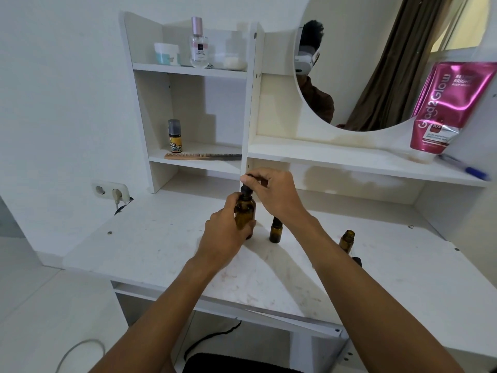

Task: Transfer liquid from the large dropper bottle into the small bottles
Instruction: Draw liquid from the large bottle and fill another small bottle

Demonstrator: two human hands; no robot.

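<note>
big bottle (244,215) upright on desk (161,251), long axis vertical | left hand (226,232) closed round body | right hand (271,192) fingers pinch dropper cap (246,188) directly above | small bottles (274,232) (347,240) to right, nearer right hand

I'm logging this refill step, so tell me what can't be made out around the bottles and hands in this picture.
Head view only:
- Liquid level in the large amber glass dropper bottle: the left hand wraps it.
- Black dropper top: mostly covered by the right hand.
- Right-hand small amber bottle: lower part hidden by the right forearm.
- Middle small amber bottle: contents unreadable through dark glass.
</note>
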